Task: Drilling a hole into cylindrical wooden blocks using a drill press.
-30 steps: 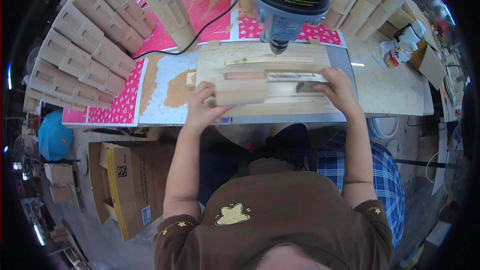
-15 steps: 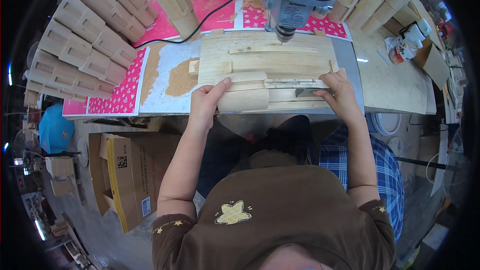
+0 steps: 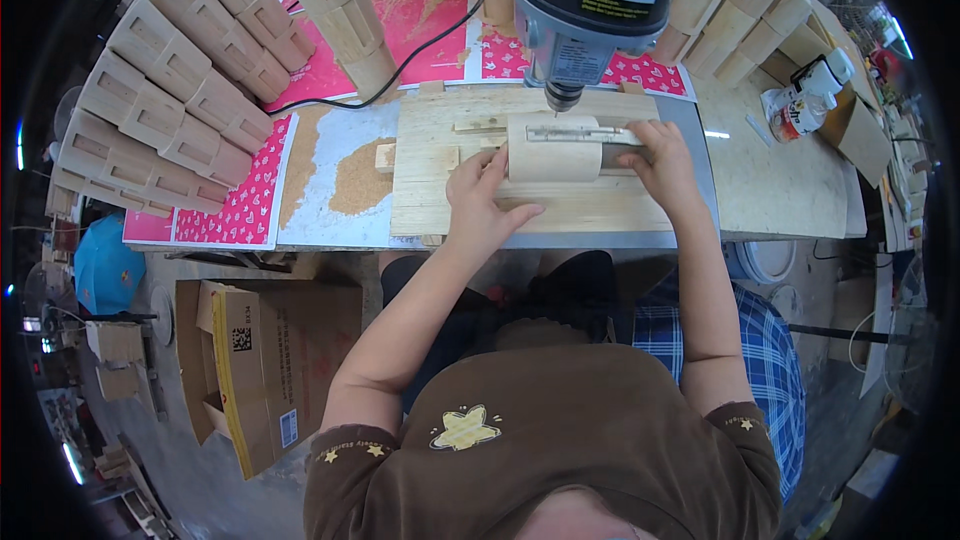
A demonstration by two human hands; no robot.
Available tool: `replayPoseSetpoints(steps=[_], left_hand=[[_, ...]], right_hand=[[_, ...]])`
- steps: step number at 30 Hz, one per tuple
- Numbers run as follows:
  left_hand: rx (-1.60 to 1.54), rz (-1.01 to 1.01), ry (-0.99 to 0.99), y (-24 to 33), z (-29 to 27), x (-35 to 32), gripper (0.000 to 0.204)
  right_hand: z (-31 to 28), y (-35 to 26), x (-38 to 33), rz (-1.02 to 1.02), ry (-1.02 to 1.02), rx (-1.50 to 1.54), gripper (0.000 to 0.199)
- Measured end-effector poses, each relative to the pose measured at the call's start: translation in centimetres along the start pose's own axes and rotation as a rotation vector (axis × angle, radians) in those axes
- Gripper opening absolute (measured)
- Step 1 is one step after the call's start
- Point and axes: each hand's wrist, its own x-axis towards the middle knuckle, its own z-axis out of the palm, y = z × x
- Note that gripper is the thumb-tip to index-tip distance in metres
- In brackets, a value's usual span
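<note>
A pale rounded wooden block [image 3: 552, 165] lies crosswise on the wooden board [image 3: 425, 195], just below the bit of a drill press [image 3: 563, 95]. Along its top runs a narrow light strip with dark marks [image 3: 570, 135]. My right hand [image 3: 662, 165] pinches the strip's right end, where a greyish flat part also shows beneath it. My left hand [image 3: 485, 198] rests its fingers against the block's left end, thumb stretched away toward me. The palm side of the left hand is partly hidden.
Stacks of slotted wooden blocks [image 3: 170, 70] line the left side, with more behind the drill press. Sawdust [image 3: 365, 175] lies left of the board. A black cable [image 3: 415, 55] crosses the table. An open cardboard box [image 3: 265, 370] stands on the floor at left.
The wooden block has moved right and away from me, under the drill, and the strip now lies over it. My left hand has shifted right, its thumb coming off the block.
</note>
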Motion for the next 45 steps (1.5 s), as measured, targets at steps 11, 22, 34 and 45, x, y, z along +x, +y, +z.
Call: replayPoseSetpoints(steps=[11, 22, 34, 45], left_hand=[[0.211, -0.116, -0.001, -4.4, 0.0, 0.8, 0.068], [0.175, -0.129, -0.039, -4.5, 0.6, 1.0, 0.067], [0.184, -0.174, -0.055, -4.8, 0.0, 0.6, 0.066], [0.224, -0.149, -0.046, -4.8, 0.2, 0.6, 0.064]], right_hand=[[1.7, -1.1, 2.3, -0.035, 0.066, 0.264, 0.037], [-11.9, -5.6, 14.9, 0.071, 0.309, 0.514, 0.036], [-5.2, -8.0, 0.7, -0.067, 0.440, 0.208, 0.007], [-1.8, -5.3, 1.4, -0.277, 0.614, 0.116, 0.004]])
